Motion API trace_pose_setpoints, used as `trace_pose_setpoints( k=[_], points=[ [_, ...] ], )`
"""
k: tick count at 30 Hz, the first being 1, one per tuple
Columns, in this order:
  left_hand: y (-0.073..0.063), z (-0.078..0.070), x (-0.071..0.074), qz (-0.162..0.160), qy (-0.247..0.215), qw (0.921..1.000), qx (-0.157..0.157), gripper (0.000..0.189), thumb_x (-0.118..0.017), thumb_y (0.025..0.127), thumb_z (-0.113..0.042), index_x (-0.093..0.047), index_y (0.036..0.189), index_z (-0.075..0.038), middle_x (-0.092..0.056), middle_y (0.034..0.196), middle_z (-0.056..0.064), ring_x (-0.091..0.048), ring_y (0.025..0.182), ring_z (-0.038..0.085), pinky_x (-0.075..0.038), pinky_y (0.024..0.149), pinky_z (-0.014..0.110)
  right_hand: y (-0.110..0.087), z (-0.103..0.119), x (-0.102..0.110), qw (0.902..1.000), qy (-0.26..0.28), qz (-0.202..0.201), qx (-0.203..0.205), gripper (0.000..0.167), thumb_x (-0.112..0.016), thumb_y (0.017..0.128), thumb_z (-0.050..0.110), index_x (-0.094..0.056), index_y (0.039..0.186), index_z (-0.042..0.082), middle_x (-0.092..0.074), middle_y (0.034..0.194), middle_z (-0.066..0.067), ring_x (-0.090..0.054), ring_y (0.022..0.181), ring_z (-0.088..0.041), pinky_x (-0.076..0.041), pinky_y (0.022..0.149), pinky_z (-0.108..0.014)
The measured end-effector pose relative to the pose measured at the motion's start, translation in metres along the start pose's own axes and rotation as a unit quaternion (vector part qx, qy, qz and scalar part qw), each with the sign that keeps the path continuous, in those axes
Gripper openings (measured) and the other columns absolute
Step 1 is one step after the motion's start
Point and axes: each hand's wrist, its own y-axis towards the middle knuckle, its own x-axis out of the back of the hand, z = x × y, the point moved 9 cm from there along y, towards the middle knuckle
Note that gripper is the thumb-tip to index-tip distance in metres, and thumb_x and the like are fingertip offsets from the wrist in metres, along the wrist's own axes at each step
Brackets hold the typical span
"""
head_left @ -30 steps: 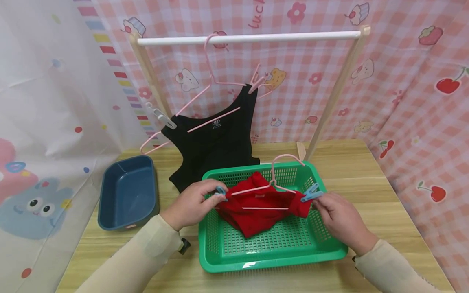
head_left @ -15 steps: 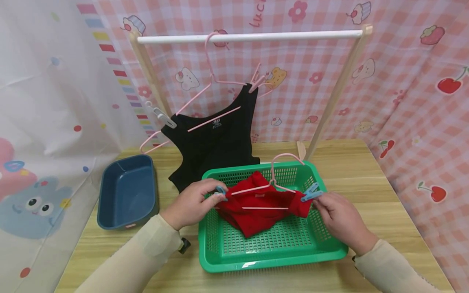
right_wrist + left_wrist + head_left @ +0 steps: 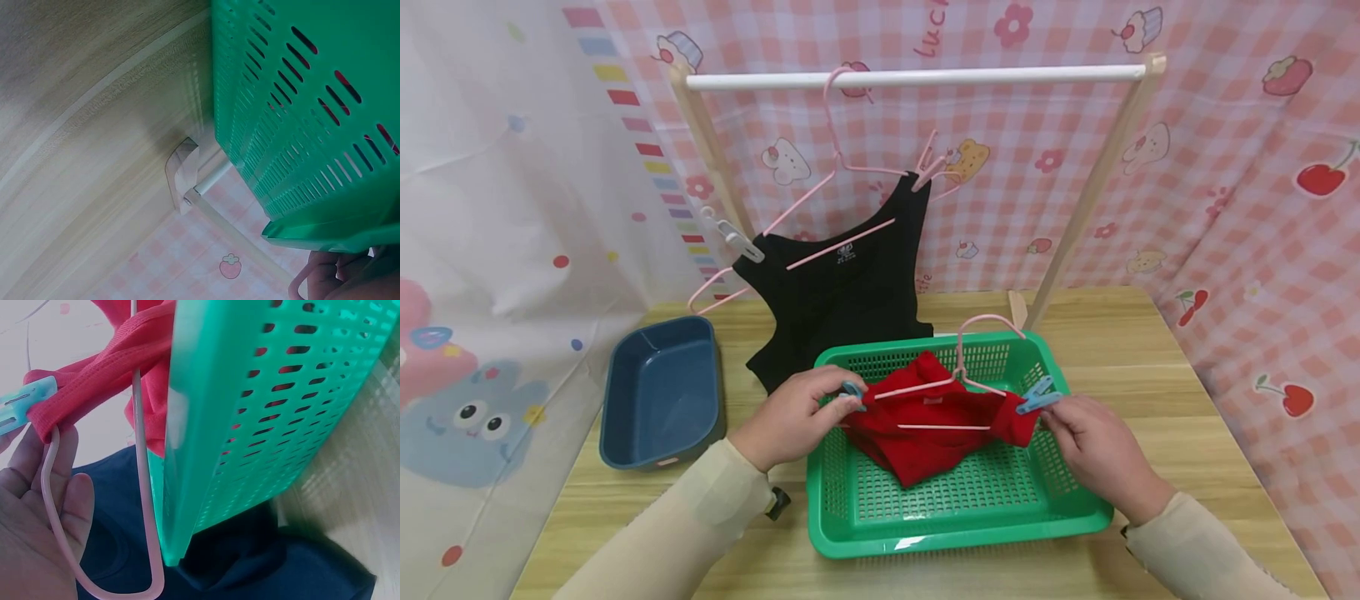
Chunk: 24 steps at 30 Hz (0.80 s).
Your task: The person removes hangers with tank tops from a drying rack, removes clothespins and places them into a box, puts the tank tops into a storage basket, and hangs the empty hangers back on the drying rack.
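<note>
A red garment (image 3: 917, 450) hangs on a pink clothes hanger (image 3: 943, 427) inside the green basket (image 3: 955, 546). At its left shoulder, my left hand (image 3: 801, 417) pinches a blue clothespin (image 3: 852, 390) between thumb and fingers. The left wrist view has the garment's red strap (image 3: 94, 381) under that clip, and the hanger's rounded end passes in front of my fingers. My right hand (image 3: 1105, 454) grips a second blue clothespin (image 3: 1037, 397) at the right shoulder. Mostly hidden in the right wrist view, the right fingers (image 3: 325, 275) curl beside the basket rim.
Behind the basket, a black tank top (image 3: 842, 300) hangs on another pink hanger from the rack's white rod (image 3: 1000, 77), held by a white clip (image 3: 739, 242) and a pink clip (image 3: 928, 171). A dark blue tub (image 3: 662, 392) stands left on the wooden table (image 3: 1157, 375).
</note>
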Motion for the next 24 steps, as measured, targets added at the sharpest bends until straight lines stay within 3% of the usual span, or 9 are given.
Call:
trace_pose_setpoints(
  k=[7, 13, 24],
  points=[
    [-0.0003, -0.0011, 0.0005, -0.002, 0.004, 1.0000, -0.003, 0.015, -0.065, 0.105, -0.027, -0.073, 0.118, -0.027, -0.071, 0.118, -0.011, -0.065, 0.102, 0.010, -0.060, 0.094, 0.036, -0.0005, 0.0002, 0.0005, 1.0000, 0.001, -0.001, -0.003, 0.021, -0.076, 0.093, 0.001, -0.071, 0.088, 0.020, -0.068, 0.083, 0.012, -0.055, 0.079, -0.006, -0.051, 0.068, -0.032],
    [-0.0003, -0.0007, 0.0004, -0.002, 0.000, 1.0000, -0.003, 0.015, -0.065, 0.105, -0.027, -0.073, 0.118, -0.027, -0.071, 0.118, -0.011, -0.065, 0.103, 0.010, -0.060, 0.094, 0.036, -0.0012, 0.0006, -0.0001, 0.9999, -0.005, -0.014, 0.001, 0.025, -0.076, 0.092, -0.001, -0.065, 0.080, 0.018, -0.061, 0.076, 0.010, -0.050, 0.074, -0.007, -0.045, 0.065, -0.029],
    [-0.0002, -0.0005, 0.0009, -0.006, 0.006, 1.0000, -0.002, 0.016, -0.064, 0.106, -0.028, -0.073, 0.119, -0.027, -0.071, 0.117, -0.012, -0.065, 0.101, 0.010, -0.060, 0.094, 0.035, -0.0004, 0.0011, 0.0008, 0.9996, -0.019, -0.021, 0.000, 0.022, -0.075, 0.091, -0.002, -0.066, 0.082, 0.016, -0.058, 0.074, 0.007, -0.049, 0.073, -0.008, -0.045, 0.064, -0.032]
  ],
)
